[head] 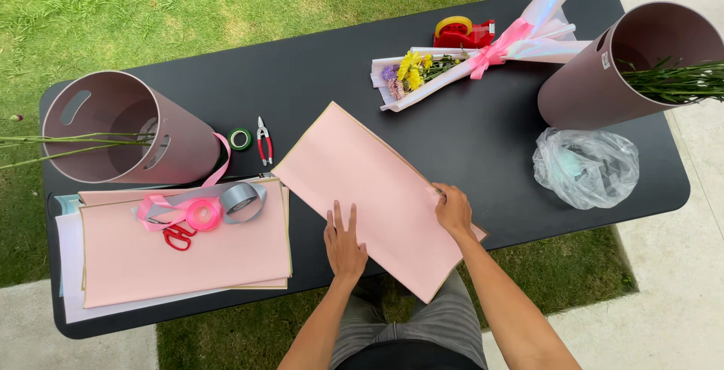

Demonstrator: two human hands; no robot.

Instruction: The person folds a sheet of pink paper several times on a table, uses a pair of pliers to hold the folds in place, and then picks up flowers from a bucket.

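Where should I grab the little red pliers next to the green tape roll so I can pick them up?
Take the pliers by the two red handles, the end nearer the person. They lie flat on the black table with the metal tips pointing away, so a hand coming from the near side, over the pink paper stack, probably closes around both handles easily and stays off the tips.

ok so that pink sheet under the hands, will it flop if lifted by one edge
Probably: the pink sheet looks thin and lies flat, so it should bend and weigh little. Its near corner overhangs the black table, and both hands press it, left hand and right hand; it may slide.
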